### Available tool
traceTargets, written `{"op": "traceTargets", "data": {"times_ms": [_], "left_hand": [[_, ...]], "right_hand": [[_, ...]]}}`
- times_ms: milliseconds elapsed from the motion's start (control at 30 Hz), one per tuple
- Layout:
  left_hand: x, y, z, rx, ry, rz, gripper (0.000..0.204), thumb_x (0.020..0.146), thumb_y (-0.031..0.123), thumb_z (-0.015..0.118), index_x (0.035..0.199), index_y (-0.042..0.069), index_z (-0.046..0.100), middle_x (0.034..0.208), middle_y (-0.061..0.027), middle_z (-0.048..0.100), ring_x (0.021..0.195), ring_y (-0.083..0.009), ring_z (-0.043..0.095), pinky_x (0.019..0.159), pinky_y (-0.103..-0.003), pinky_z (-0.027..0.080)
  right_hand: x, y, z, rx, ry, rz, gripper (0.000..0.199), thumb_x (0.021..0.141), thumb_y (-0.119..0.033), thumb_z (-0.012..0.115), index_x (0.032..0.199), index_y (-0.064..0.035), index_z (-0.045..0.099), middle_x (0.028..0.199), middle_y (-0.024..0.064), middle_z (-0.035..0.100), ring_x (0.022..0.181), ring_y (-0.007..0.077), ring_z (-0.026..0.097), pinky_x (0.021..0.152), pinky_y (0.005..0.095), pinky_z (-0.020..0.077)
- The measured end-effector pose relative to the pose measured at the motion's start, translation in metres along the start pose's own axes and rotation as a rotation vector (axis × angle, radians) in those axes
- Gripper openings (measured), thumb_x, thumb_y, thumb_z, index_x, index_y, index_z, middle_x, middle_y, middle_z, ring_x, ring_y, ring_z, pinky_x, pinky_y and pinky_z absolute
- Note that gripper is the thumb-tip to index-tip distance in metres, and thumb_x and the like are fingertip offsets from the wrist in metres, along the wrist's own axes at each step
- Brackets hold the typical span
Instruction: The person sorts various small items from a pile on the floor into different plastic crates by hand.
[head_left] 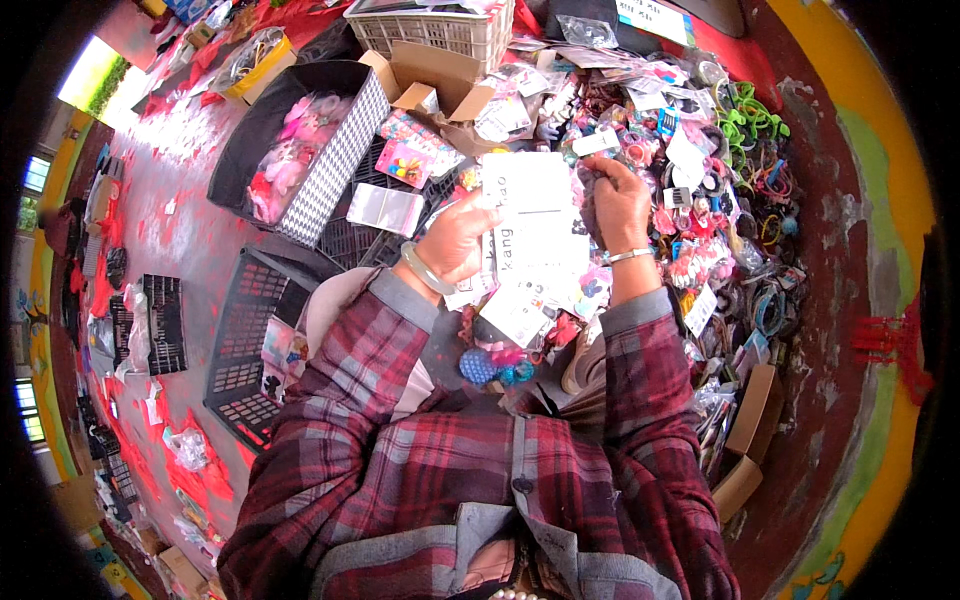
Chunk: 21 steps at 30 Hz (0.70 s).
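My left hand [455, 245], with a pale bangle at its wrist, grips white cards [535, 185] by their left edge, thumb on top. Black lettering runs along the cards. My right hand [622, 205] is just right of the cards, its fingers curled together over the pile; whatever they pinch is too small to make out. Under and around both hands spreads a heap of hair accessories [690, 225], many in clear packets or on cards. A blue dotted ball-shaped item [477, 366] lies below the cards, close to my body.
To the left stands a houndstooth-sided bin [340, 150] holding pink fluffy pieces [298, 140]. A black plastic basket [235, 345] is nearer me. Behind the heap are an open cardboard box [440, 65] and a beige crate [430, 32]. Green bands [745, 120] lie far right, beside a wall.
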<state>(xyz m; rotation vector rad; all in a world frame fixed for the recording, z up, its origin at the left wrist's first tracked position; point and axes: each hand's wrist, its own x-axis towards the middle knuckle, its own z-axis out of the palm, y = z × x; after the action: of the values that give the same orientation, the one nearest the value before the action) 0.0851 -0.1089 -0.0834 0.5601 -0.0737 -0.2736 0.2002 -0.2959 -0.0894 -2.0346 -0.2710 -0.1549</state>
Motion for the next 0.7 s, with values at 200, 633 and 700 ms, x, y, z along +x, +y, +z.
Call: {"op": "traceTargets", "data": {"times_ms": [200, 633, 700], "left_hand": [[0.003, 0.012, -0.005, 0.060, 0.143, 0.126, 0.040, 0.089, 0.005, 0.042, 0.128, -0.002, 0.034, 0.124, -0.0165, 0.047, 0.113, -0.0285, 0.050, 0.093, -0.043, 0.043], [0.004, 0.006, -0.007, 0.051, 0.123, 0.168, 0.034, 0.093, 0.013, 0.041, 0.122, -0.003, 0.040, 0.118, -0.0140, 0.052, 0.110, -0.0225, 0.051, 0.095, -0.036, 0.041], [0.004, 0.007, -0.005, 0.011, 0.114, 0.165, 0.034, 0.094, 0.015, 0.039, 0.122, -0.004, 0.040, 0.118, -0.0146, 0.051, 0.110, -0.0222, 0.050, 0.096, -0.035, 0.040]], "right_hand": [[-0.009, -0.020, -0.015, 0.342, -0.496, 0.170, 0.026, 0.080, -0.022, 0.064, 0.090, 0.0011, 0.066, 0.076, 0.0036, 0.063, 0.065, 0.0098, 0.053, 0.060, 0.0225, 0.0426], [-0.013, -0.009, -0.004, 0.378, -0.545, 0.281, 0.018, 0.074, -0.015, 0.070, 0.077, 0.0027, 0.067, 0.066, 0.0015, 0.061, 0.058, 0.0070, 0.052, 0.052, 0.0231, 0.0405], [-0.014, -0.010, -0.004, 0.385, -0.543, 0.266, 0.018, 0.074, -0.015, 0.070, 0.077, 0.0026, 0.068, 0.066, 0.0011, 0.061, 0.058, 0.0068, 0.051, 0.052, 0.0228, 0.0406]]}}
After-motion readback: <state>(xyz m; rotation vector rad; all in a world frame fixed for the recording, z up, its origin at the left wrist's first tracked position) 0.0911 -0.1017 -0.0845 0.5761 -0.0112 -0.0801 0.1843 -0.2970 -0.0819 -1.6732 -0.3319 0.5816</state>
